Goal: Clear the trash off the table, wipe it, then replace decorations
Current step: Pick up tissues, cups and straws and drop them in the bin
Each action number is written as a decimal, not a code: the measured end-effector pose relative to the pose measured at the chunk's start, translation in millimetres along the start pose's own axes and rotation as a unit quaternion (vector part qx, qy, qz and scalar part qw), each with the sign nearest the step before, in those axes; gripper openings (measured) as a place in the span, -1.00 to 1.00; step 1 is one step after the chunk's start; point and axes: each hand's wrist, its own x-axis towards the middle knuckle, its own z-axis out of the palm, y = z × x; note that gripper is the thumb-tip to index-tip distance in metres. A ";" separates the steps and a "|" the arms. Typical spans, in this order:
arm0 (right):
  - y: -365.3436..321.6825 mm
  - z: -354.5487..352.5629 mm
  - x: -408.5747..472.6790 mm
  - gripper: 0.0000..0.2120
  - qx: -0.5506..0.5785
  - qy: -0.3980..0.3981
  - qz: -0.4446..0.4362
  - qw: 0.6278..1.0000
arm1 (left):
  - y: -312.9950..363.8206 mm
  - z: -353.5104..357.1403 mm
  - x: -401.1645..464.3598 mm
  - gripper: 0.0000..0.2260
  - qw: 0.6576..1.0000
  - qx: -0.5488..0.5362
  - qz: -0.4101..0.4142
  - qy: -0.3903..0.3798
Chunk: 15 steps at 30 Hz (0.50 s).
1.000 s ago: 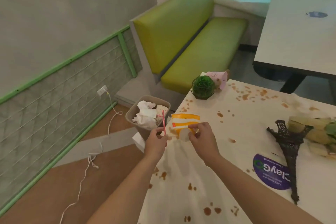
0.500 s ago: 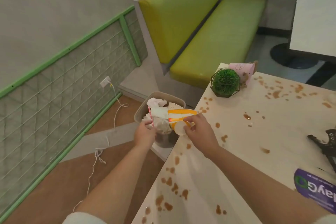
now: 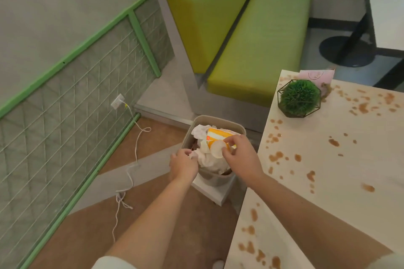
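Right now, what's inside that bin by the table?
The bin holds crumpled white paper; the right hand holds an orange-and-white cup over it. Anything deeper is covered.

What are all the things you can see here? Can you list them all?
Trash bin: one, beige, on the floor beside the table, full of white crumpled paper.
Paper cup: one, orange and white, over the bin.
Table: one, cream, right, spattered with brown stains.
Plant ball: one, green, in a wire frame at the table corner.
Pink cup: one, lying behind the plant.
Bench: one, yellow-green, by the wall.
Cable: one, white, on the floor.
Left hand: at the bin's rim.
Right hand: holds the cup.
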 end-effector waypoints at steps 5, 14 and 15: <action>-3.8 22.6 5.9 -0.59 -0.144 -0.055 -0.034 0.987 | -16.7 -1.7 13.2 -0.46 1.000 -0.007 -0.014 -0.011; 14.3 58.2 18.0 -0.61 -0.244 -0.240 -0.011 0.940 | -25.4 3.8 25.5 -0.33 0.997 -0.072 -0.012 -0.037; 13.2 60.4 19.5 -0.60 -0.260 -0.260 -0.010 0.930 | -25.9 3.6 25.9 -0.33 0.997 -0.072 -0.014 -0.037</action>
